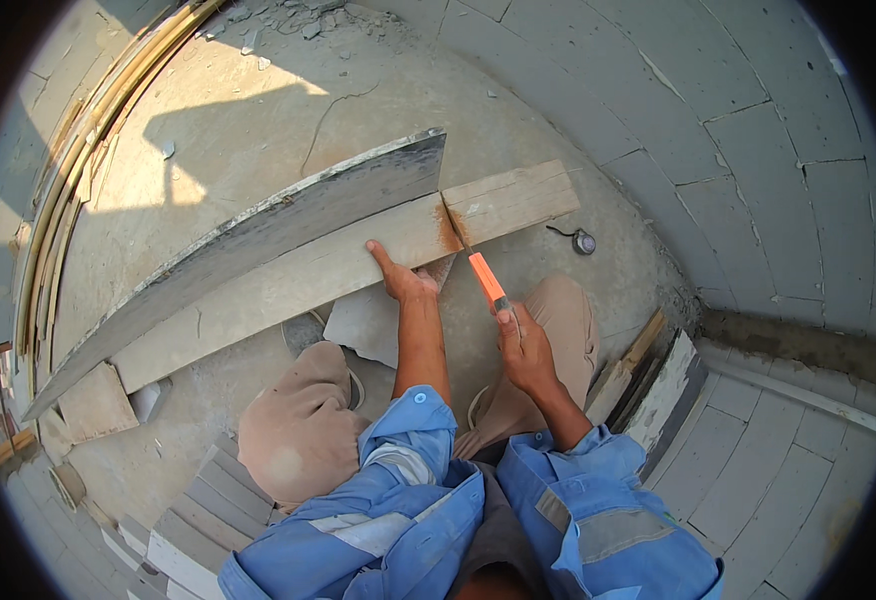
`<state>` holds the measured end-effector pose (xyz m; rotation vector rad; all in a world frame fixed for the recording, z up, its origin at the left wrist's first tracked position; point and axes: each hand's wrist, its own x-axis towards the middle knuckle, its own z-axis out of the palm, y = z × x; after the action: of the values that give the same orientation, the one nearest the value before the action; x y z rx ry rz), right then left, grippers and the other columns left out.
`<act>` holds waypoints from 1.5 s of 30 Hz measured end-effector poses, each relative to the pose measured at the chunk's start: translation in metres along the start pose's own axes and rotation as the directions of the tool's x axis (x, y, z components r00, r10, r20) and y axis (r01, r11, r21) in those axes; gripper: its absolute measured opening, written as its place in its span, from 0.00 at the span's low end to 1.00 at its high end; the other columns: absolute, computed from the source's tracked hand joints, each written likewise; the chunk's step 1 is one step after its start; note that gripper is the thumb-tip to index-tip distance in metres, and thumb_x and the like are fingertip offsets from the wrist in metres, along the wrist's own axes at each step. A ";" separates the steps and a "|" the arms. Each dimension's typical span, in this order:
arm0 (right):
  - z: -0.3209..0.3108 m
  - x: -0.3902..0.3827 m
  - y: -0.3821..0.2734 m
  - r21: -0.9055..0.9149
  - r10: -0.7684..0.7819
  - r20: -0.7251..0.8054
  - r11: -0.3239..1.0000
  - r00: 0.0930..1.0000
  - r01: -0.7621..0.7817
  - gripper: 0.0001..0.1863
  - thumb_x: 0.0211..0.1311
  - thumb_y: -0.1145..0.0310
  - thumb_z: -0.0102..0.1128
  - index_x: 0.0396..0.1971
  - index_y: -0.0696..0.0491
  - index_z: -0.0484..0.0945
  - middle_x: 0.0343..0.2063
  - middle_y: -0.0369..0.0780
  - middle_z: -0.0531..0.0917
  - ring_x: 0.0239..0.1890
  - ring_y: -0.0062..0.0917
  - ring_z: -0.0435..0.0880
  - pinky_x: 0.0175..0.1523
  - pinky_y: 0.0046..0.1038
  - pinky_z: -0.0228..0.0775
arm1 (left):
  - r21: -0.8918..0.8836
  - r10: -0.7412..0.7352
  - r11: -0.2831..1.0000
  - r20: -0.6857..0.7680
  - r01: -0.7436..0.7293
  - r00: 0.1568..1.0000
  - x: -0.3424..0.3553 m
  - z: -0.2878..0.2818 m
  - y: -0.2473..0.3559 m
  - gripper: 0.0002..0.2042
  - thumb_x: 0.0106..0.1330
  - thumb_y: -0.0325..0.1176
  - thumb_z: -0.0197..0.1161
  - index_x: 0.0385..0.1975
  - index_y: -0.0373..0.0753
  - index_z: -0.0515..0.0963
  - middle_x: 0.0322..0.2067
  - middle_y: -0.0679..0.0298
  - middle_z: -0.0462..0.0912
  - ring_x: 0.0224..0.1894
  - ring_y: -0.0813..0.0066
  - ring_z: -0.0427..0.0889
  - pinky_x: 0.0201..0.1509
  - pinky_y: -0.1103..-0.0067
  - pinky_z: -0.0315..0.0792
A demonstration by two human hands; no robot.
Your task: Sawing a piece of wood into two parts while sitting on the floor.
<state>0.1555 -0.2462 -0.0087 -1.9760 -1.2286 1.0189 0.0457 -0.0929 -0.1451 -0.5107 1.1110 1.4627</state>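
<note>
A long pale wooden board (288, 285) lies slantwise in front of me, its far right end reaching toward the wall. My left hand (410, 278) grips its near edge, thumb on top and fingers underneath. In my right hand (526, 345) is a handsaw (485, 277) with an orange and grey handle. Its thin blade lies across the board toward the right end, with reddish-brown marks or dust around it. Along the board's far side stands a dark panel (358, 187) on edge, ending just left of the blade.
A tape measure (583, 242) lies on the concrete floor near a grey block wall (738, 130). Long thin strips (68, 190) curve along the far left. Rubble (313, 22) is scattered at the back. Block pieces (208, 500) are stacked at lower left, and boards (648, 385) lean at right.
</note>
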 end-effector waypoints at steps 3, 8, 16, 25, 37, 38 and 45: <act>0.028 0.107 0.025 -0.074 -0.117 -0.198 0.992 0.973 0.105 0.26 0.77 0.47 0.40 0.42 0.58 0.74 0.16 0.38 0.69 0.19 0.22 0.70 0.28 0.30 0.63 | 0.012 -0.114 0.994 0.088 0.113 0.990 -0.010 0.007 -0.030 0.48 0.57 0.61 0.70 0.69 0.35 0.58 0.66 0.59 0.66 0.66 0.62 0.67 0.73 0.67 0.59; 0.015 0.037 0.001 0.047 0.023 -0.022 0.999 0.999 -0.022 0.27 0.77 0.46 0.40 0.43 0.57 0.75 0.16 0.37 0.70 0.20 0.20 0.70 0.29 0.28 0.63 | 0.016 -0.059 0.998 0.096 0.058 0.994 0.008 0.000 -0.007 0.47 0.58 0.62 0.68 0.71 0.40 0.57 0.67 0.59 0.65 0.68 0.63 0.65 0.75 0.67 0.52; -0.020 -0.002 -0.017 0.061 0.119 0.044 0.991 0.992 -0.121 0.27 0.76 0.47 0.41 0.44 0.59 0.75 0.18 0.41 0.74 0.23 0.26 0.76 0.33 0.31 0.68 | 0.014 -0.025 1.000 0.036 0.025 0.999 0.004 0.002 -0.007 0.47 0.57 0.63 0.67 0.71 0.42 0.57 0.69 0.60 0.63 0.69 0.61 0.64 0.76 0.64 0.50; 0.006 0.034 -0.003 0.067 0.065 0.040 0.995 0.997 -0.068 0.25 0.77 0.47 0.41 0.43 0.58 0.74 0.19 0.42 0.73 0.23 0.29 0.75 0.33 0.33 0.67 | -0.019 -0.027 0.999 0.154 0.030 0.988 0.019 -0.002 -0.004 0.43 0.60 0.62 0.65 0.69 0.41 0.60 0.67 0.60 0.65 0.69 0.62 0.63 0.76 0.63 0.49; 0.039 0.134 0.015 -0.121 -0.203 -0.250 0.977 0.947 0.177 0.26 0.77 0.46 0.39 0.37 0.56 0.74 0.17 0.40 0.73 0.20 0.28 0.72 0.30 0.33 0.65 | -0.025 -0.121 0.991 0.197 0.128 0.973 0.012 0.002 -0.025 0.41 0.59 0.54 0.71 0.68 0.41 0.62 0.65 0.59 0.67 0.67 0.61 0.65 0.75 0.64 0.52; 0.040 0.121 0.011 -0.067 -0.117 -0.164 0.992 0.980 0.108 0.27 0.76 0.46 0.40 0.38 0.58 0.73 0.20 0.45 0.75 0.23 0.37 0.75 0.33 0.37 0.67 | -0.029 -0.089 0.995 0.180 0.096 0.980 0.019 -0.007 -0.018 0.41 0.58 0.54 0.71 0.68 0.41 0.62 0.65 0.59 0.67 0.67 0.61 0.65 0.75 0.64 0.52; -0.035 -0.057 -0.017 0.134 0.131 0.057 0.981 0.990 -0.138 0.25 0.77 0.49 0.42 0.47 0.57 0.75 0.19 0.34 0.73 0.24 0.17 0.74 0.32 0.25 0.66 | -0.020 -0.070 0.997 0.084 0.072 0.994 0.018 -0.013 -0.001 0.43 0.58 0.55 0.71 0.69 0.40 0.60 0.65 0.59 0.67 0.68 0.62 0.63 0.75 0.64 0.52</act>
<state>0.1611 -0.2943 0.0404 -1.9579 -1.0306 1.1914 0.0389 -0.0948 -0.1657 -0.4960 1.0021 1.4239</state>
